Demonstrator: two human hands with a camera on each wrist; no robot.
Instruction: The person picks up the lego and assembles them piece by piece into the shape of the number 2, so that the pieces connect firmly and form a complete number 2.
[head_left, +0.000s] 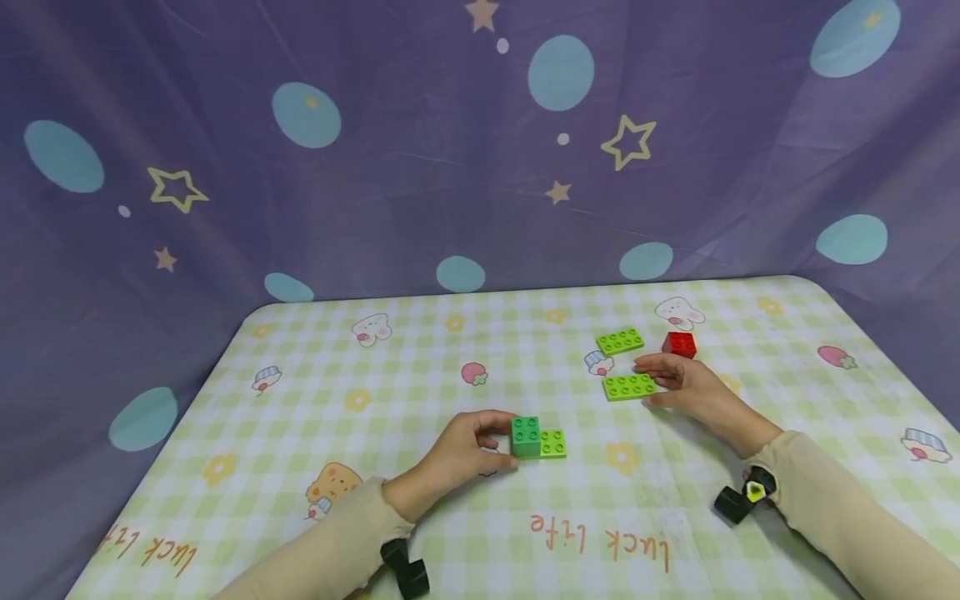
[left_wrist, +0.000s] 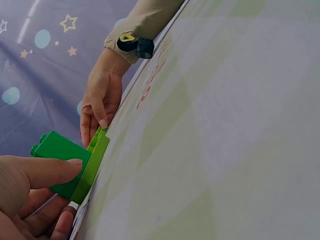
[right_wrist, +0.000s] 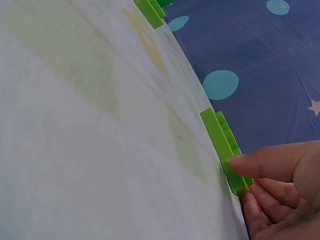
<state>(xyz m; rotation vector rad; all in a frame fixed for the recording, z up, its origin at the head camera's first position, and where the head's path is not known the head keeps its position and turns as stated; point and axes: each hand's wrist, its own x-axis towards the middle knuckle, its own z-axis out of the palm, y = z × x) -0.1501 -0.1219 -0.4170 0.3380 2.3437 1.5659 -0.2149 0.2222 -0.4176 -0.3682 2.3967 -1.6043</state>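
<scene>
My left hand (head_left: pixel 468 446) holds a dark green toy brick (head_left: pixel 526 437) by its left side; in the left wrist view the thumb lies along the brick (left_wrist: pixel 60 155). That brick sits on the left half of a flat lime green brick (head_left: pixel 553 443) resting on the table. Farther right, my right hand (head_left: pixel 693 387) pinches the right end of a second lime green brick (head_left: pixel 628 387), which lies flat. In the right wrist view the thumb touches that brick's side (right_wrist: pixel 220 140), with the other fingers partly hidden at its end.
Beyond the right hand lie a third lime green brick (head_left: pixel 620 342) and a red brick (head_left: pixel 680 344), the red one close to the fingers. A checked cloth (head_left: pixel 420 350) covers the table. A purple patterned curtain (head_left: pixel 420 200) hangs behind the far edge.
</scene>
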